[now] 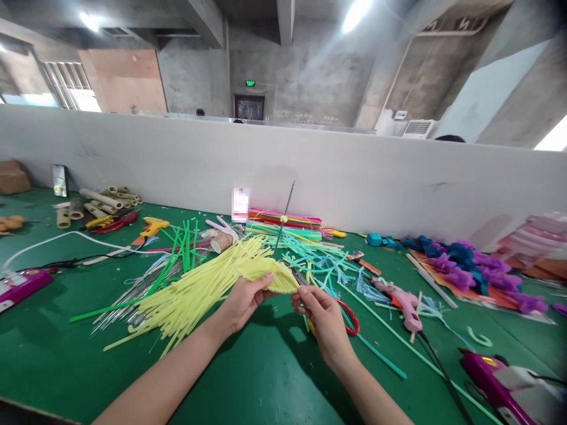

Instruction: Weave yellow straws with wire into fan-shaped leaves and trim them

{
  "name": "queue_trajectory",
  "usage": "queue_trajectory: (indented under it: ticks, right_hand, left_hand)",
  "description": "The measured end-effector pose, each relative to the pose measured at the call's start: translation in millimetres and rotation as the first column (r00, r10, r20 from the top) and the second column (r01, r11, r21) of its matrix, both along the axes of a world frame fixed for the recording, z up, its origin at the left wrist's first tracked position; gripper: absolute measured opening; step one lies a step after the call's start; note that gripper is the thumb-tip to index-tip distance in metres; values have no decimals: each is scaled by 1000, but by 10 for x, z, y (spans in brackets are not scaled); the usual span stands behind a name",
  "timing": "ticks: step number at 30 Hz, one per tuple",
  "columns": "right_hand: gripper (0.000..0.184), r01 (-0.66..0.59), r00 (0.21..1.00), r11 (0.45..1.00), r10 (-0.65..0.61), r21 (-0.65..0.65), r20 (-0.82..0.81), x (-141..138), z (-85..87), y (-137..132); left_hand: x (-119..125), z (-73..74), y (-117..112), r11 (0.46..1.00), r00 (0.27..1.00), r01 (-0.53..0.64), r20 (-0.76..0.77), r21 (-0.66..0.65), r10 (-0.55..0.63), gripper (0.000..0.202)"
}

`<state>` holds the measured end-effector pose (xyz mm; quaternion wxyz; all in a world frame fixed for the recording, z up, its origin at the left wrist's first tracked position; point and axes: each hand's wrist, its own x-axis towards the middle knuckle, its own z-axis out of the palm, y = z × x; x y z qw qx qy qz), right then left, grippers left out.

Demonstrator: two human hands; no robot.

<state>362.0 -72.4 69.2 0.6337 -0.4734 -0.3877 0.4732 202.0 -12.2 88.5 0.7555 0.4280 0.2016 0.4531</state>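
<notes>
- A yellow glue gun [150,226] is lying far left on the green desk [266,378], near some green strips [179,254].
- A big heap of loose yellow strips [186,292] is spreading just left of the hands. Judging by it, plenty of material is sitting unused.
- The left hand [245,301] is extending from the lower left, forearm low over the desk. Its grip is closing, thumb on top, on the left edge of the yellow fan piece [270,274].
- That fan piece is hanging just above the desk between both hands. It is looking already bundled into one flat shape, with a thin wire stem [284,215] seeming to rise from it.
- The right hand [323,319] is angling in from the lower right, its grip pinching the fan's right tip, above red scissors [349,319].
- A pink glue gun [407,307] is resting further right, untouched.
</notes>
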Motion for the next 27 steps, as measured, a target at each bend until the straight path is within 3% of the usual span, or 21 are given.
queue_trajectory:
  ticks: [7,11,19,22,27]
  right_hand:
    - [27,101,992,995,-101,7,71,-46,-13,17]
    - [28,128,985,992,-130,21,115,-93,-3,15]
    - [32,-142,943,990,142,-22,301,-96,-48,19]
    - [34,-129,933,991,130,-25,335,-19,-72,51]
    - [40,64,971,998,-59,-13,231,146,-39,115]
  left_hand:
    - [41,-15,0,1000,1000,-21,2,-7,21,30]
    - [63,-50,49,992,992,-126,23,-18,126,28]
    - [-13,-81,212,964,970,-215,81,-155,229,27]
    - [-53,-66,255,956,986,-157,15,-249,166,30]
    - [-114,-40,233,971,987,119,-86,-206,-139,33]
